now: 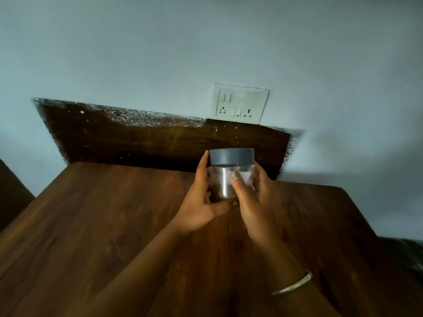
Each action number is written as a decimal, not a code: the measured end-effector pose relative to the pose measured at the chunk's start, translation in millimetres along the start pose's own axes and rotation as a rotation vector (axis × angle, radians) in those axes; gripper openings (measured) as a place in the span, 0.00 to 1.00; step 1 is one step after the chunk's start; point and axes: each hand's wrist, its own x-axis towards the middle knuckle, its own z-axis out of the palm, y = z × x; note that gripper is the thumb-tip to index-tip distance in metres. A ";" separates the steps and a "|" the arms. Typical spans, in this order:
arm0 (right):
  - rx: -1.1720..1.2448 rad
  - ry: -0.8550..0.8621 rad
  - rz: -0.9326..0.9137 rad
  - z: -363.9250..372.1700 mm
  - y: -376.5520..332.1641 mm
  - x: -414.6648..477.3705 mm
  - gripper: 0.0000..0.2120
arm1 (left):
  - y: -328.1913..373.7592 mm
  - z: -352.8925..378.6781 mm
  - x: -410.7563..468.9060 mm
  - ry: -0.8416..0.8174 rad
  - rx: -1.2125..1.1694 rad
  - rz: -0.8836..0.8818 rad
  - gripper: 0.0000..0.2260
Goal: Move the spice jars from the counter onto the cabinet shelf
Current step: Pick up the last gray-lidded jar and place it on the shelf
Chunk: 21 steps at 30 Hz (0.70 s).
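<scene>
A clear spice jar [223, 179] with a grey lid [231, 156] and a little dark spice at its bottom is held upright over the far part of a brown wooden surface [103, 225]. My left hand [201, 202] grips the jar from the left, thumb under its base and fingers up its side. On the jar's right side, my right hand [251, 197] holds it with the thumb laid across the front. Whether the jar's base touches the wood is hidden by my hands.
A dark wooden back panel [148, 140] rises behind the surface against a pale wall. A white socket and switch plate [240, 104] sits on the wall just above the panel. A thin bangle [293, 284] circles my right wrist. Dark furniture shows at the far left edge.
</scene>
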 end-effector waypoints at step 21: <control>0.171 -0.036 0.028 -38.1 -15.2 -16.9 0.27 | 33.4 32.4 -3.7 -0.015 -0.347 -0.124 0.42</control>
